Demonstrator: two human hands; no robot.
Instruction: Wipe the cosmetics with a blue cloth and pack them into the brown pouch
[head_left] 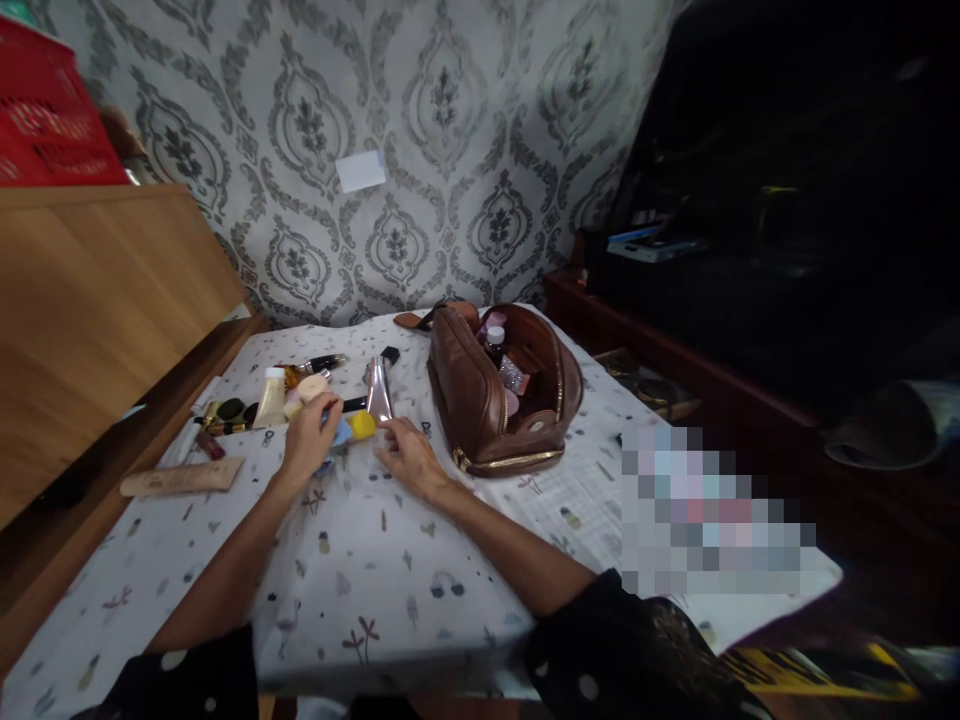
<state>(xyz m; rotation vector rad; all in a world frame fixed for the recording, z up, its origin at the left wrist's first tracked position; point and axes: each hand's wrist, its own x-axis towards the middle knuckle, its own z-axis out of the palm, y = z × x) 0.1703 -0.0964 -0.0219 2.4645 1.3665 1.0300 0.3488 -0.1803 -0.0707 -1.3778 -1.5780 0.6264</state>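
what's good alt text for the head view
A person's left hand and right hand flank a small yellow item over a printed white cloth, near a shiny tube. Beside them, an open brown bag holds a white-capped bottle.

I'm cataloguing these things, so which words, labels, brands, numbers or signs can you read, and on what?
No text can be read.
Red item, upper left: pale markings, too blurred.
Shiny tube: any print too small.
Beige tube: any print too small.
Yellow-and-black item, lower right: markings too blurred.
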